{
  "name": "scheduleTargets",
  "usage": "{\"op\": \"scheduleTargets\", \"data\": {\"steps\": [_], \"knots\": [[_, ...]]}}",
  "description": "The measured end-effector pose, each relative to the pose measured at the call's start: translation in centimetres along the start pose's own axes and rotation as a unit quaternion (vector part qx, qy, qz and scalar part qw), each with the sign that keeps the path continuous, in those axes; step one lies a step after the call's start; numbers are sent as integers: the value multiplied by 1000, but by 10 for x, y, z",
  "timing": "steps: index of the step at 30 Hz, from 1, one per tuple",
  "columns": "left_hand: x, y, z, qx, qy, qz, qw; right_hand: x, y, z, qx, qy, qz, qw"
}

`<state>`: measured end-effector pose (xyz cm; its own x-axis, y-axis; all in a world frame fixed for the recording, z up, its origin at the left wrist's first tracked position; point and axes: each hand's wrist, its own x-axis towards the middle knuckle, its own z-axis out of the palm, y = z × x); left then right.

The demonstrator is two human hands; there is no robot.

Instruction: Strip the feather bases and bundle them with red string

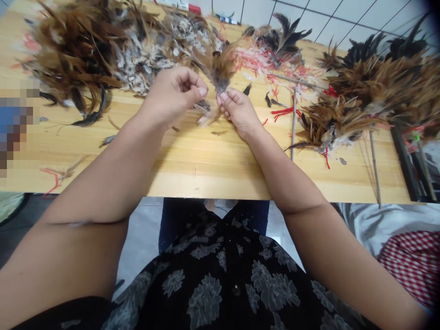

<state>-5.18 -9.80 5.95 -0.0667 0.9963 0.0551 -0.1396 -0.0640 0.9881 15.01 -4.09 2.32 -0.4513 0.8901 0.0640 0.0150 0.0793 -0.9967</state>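
Note:
Between thumb and fingers, my right hand (pixel 238 109) pinches the base of a small brown feather bunch (pixel 220 68), whose tips fan upward. My left hand (pixel 178 94) is just to its left, fingers curled and thumb pressed against them; whatever may be in that pinch is too small to make out. Behind both hands lies a heap of loose brown and grey feathers (pixel 147 62). A few stray feathers rest on the wooden table (pixel 206 167) below my hands.
At the right lie feather dusters (pixel 343 114) with thin sticks (pixel 375 169), near a black frame-like box (pixel 402 160). Red and white plastic strands (pixel 261 57) are scattered at the back. Red string (pixel 283 112) lies right of my hands. A marker (pixel 228 19) is at the far edge.

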Motion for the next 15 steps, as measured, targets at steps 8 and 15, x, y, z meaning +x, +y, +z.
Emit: {"op": "scheduleTargets", "data": {"steps": [8, 15], "knots": [[-16, 28, 19, 610, -140, 6, 780, 15, 17, -13, -12, 54, -4, 998], [-13, 19, 17, 499, -82, 33, 862, 19, 36, -18, -53, 46, -39, 997]]}}
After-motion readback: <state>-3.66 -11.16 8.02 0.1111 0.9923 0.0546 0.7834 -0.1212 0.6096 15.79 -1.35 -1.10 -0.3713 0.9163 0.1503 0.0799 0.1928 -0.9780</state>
